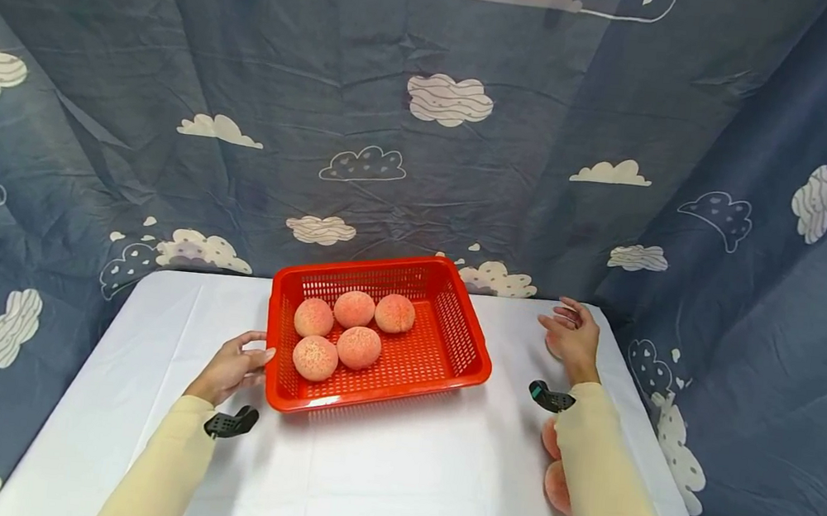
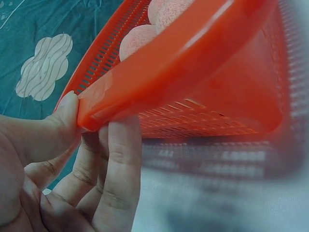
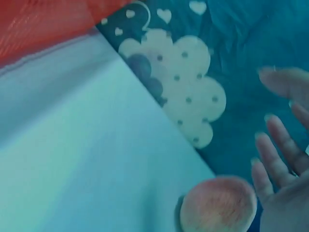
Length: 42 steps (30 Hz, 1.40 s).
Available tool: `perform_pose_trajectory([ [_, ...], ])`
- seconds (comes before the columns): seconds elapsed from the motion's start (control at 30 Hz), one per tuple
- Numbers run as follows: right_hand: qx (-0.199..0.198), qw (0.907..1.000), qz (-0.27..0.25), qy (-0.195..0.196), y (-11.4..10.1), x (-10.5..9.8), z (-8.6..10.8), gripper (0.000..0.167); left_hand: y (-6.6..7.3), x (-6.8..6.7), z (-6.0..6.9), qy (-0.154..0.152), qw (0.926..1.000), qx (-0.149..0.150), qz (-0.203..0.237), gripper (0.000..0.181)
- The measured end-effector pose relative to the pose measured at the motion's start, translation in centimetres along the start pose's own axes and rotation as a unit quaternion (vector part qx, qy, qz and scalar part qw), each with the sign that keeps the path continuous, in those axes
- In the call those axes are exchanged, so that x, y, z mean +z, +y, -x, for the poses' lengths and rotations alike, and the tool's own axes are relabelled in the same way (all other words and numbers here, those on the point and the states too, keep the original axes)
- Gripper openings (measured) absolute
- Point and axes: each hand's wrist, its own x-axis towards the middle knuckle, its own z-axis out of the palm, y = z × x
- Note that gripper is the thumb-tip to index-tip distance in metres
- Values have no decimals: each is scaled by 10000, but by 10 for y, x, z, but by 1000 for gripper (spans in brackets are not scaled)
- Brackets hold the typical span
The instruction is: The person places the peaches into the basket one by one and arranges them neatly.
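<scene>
A red plastic basket (image 1: 418,366) with several pink peaches (image 1: 359,347) grouped in its left part stands at the middle of the table. My left hand (image 1: 229,368) pinches its left rim, thumb on the outside edge and fingers beneath, as the left wrist view shows the hand (image 2: 82,164) on the rim (image 2: 145,87). My right hand (image 1: 574,340) is over the table's far right corner, fingers spread and holding nothing, above a peach (image 1: 553,345) it partly hides. In the right wrist view that peach (image 3: 219,205) lies beside the open hand (image 3: 285,169), apart from the fingers.
Two more peaches (image 1: 559,486) lie near the right forearm, partly covered by the sleeve. A white cloth (image 1: 391,488) covers the table. Behind and beside it hangs a dark blue curtain (image 1: 510,184) with a cloud pattern.
</scene>
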Motion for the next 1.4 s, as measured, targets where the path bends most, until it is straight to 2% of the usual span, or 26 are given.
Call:
perform_pose_trajectory([
  [0.07,45,9995,51,308,-9,-5,8,63,1,0,0,-5,10000,23,19,50],
  [0.23,79,9963,21,860,0,-13,11,54,0,2,0,1,10000,23,46,50],
  [0.47,118,9926,204,1188,18,-19,7,56,-2,3,-2,22,10000,-24,11,50],
  [0.73,713,9941,146,804,26,-23,-3,70,1,4,-2,143,9998,-58,-87,49],
  [1.0,1250,9902,281,549,33,-23,-12,78,1,3,-1,133,9998,-76,-92,49],
  [1.17,1367,9872,805,185,37,-21,-13,87,0,2,-2,132,9998,-43,-173,48],
  [1.27,1349,9848,1078,174,38,-19,-14,88,0,2,-1,126,9998,-38,-168,48],
  [1.4,1385,9839,1112,175,38,-18,-14,87,1,2,-2,149,9998,-62,-144,49],
])
